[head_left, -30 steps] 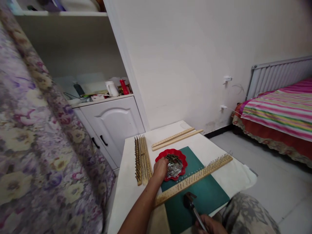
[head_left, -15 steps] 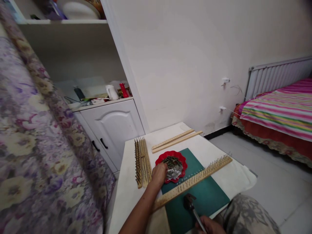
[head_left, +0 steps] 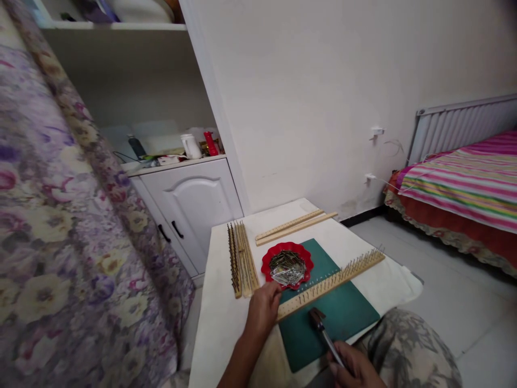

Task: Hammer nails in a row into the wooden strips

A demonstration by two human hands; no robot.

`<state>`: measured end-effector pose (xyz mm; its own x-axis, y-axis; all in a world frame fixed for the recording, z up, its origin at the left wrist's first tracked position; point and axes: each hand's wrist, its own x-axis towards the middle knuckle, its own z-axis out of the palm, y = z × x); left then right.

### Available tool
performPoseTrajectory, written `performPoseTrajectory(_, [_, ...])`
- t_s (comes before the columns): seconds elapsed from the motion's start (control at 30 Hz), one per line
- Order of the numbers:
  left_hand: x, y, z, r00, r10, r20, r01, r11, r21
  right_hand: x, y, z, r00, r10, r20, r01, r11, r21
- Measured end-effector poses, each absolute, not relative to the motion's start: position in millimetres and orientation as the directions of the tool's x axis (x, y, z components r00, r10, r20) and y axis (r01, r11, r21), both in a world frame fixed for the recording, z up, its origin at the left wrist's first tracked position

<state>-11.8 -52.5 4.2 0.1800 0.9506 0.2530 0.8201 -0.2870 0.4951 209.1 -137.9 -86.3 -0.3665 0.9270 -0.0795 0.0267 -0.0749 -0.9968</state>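
My right hand is wrapped round the handle of a claw hammer, whose head is over the green mat. My left hand has its fingers pressed together between the near rim of a red scalloped bowl and the left end of a wooden strip; what it holds, if anything, is too small to make out. Loose nails fill the bowl. The wooden strip lies slantwise across the mat, with nails standing upright along its middle and right part and bare holes towards its left end.
Wooden strips, one studded with nails, lie left of the bowl on the white-covered table. Two more strips are at the back. A cabinet and floral curtain stand left, a bed right.
My left hand has come out of the nail bowl and moved towards me, to the strip's left end. My right hand still grips the hammer. The view has shifted slightly.
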Motion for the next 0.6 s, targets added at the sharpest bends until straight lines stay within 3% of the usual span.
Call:
performPoseTrajectory(0.23, [8,-121,-29,0.375,0.916,0.147,0.77,-0.395,0.501,206,-136,-68,-0.065,0.998,-0.013,0.022,-0.011,-1.0])
performPoseTrajectory(0.4, [21,-130,-27,0.518,0.846,0.125,0.768,-0.524,0.368,206,-134,-67,-0.072,0.997,-0.004,-0.01,-0.004,-1.0])
performPoseTrajectory(0.5, [24,-129,-20,0.522,0.843,0.132,0.773,-0.532,0.346,204,-137,-67,-0.046,0.999,0.014,-0.077,0.01,-0.997])
performPoseTrajectory(0.6, [25,-128,-15,0.537,0.834,0.128,0.762,-0.545,0.35,201,-140,-63,-0.093,0.993,-0.072,-0.124,-0.083,-0.989])
